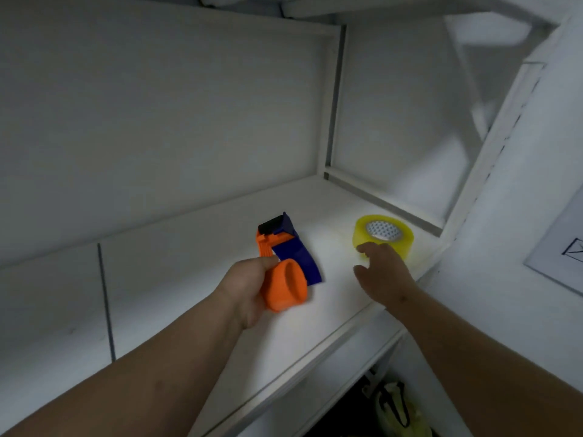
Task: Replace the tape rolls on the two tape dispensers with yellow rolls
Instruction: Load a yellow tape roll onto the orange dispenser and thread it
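Observation:
An orange and blue tape dispenser (284, 263) lies on the white shelf (189, 279), with no roll on its orange hub. My left hand (249, 288) grips it by the orange hub end. A yellow tape roll (383, 236) lies flat on the shelf to the right, near the corner. My right hand (383, 272) hovers just in front of the roll with fingers spread, and its fingertips touch or nearly touch the roll's near edge. It holds nothing.
White back and side panels (394, 121) close the shelf in at the rear and right. A wall with a paper sheet (564, 247) is at far right. Below the shelf edge a yellowish bag (397, 408) shows in a dark gap.

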Tool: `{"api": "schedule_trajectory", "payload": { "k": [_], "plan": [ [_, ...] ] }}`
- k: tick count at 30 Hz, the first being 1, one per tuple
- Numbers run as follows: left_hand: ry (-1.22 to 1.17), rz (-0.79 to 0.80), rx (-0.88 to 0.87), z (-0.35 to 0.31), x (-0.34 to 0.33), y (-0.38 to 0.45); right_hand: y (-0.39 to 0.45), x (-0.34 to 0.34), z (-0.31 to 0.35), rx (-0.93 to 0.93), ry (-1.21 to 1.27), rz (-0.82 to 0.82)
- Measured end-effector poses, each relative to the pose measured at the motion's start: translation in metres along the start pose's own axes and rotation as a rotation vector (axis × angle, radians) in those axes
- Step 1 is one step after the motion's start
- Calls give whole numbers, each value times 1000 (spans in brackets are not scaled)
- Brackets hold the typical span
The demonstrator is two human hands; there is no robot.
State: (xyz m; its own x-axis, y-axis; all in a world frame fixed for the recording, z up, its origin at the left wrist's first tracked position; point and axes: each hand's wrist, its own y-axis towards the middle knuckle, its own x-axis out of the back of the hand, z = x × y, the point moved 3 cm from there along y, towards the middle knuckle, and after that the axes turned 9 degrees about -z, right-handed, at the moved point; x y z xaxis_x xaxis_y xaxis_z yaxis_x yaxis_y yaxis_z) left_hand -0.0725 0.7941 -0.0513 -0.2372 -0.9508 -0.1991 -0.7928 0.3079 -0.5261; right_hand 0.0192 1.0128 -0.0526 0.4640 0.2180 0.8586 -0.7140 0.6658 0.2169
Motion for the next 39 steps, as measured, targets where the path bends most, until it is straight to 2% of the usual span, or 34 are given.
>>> {"api": "schedule_trajectory", "payload": {
  "k": [3, 6, 12, 17, 21, 26, 32, 39],
  "plan": [
    [7, 1, -3, -4, -11, 12, 23, 4, -13, -41, -135, -24],
    [-11, -55, -14, -4, -18, 22, 42, 1, -18, 8, -219, -26],
    [-58, -134, -32, -4, -33, 22, 62, -15, -39, 122, -372, 95],
    [-83, -188, -44, 3, -43, 15, 77, -13, -51, 155, -446, 70],
    [-99, -225, -46, 8, -46, 7, 80, -18, -51, 139, -494, 135],
    [-120, -243, -68, 6, -38, -2, 70, -21, -36, 112, -289, 157],
    [-183, -257, -120, -3, -18, -17, 40, 6, 20, 186, 278, 177],
    [-224, -332, -202, -20, 51, -49, -30, 24, 119, 367, 465, 185]
  ]
}}
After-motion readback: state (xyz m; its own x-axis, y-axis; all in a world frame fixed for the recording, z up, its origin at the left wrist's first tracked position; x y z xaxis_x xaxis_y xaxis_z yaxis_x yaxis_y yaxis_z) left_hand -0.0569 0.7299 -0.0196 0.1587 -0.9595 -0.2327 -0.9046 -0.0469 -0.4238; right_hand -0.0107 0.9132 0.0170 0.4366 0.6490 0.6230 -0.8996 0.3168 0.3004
